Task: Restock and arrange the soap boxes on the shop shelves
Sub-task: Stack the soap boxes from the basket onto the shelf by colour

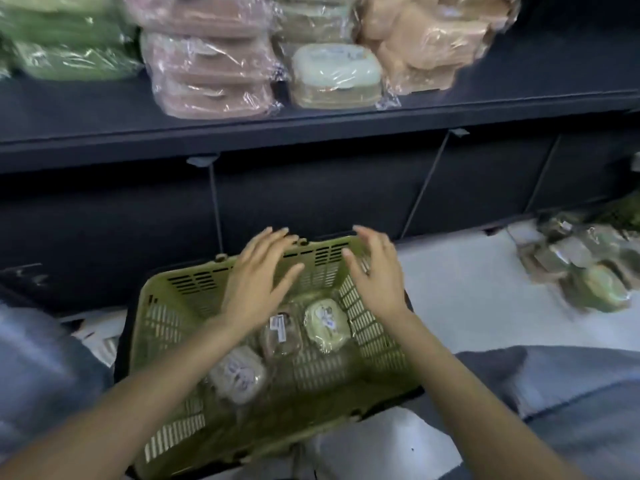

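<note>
A green plastic basket (pixel 180 306) stands on the floor in front of me. Three wrapped soap boxes lie in it: a grey one (pixel 239 374), a brown one (pixel 281 336) and a pale green one (pixel 327 323). My left hand (pixel 258 280) and my right hand (pixel 375 275) hover above the basket's far end, fingers spread, holding nothing. On the dark shelf (pixel 242 129) above stand stacks of wrapped soap boxes: green (pixel 69 39), pink (pixel 211 67), a pale green one (pixel 334 76) and peach (pixel 426 39).
A heap of wrapped greenish soap boxes (pixel 585 265) lies on the white floor (pixel 467 289) at the right. The dark shelf base (pixel 311 199) rises behind the basket. My knees in blue trousers (pixel 571 393) flank the basket.
</note>
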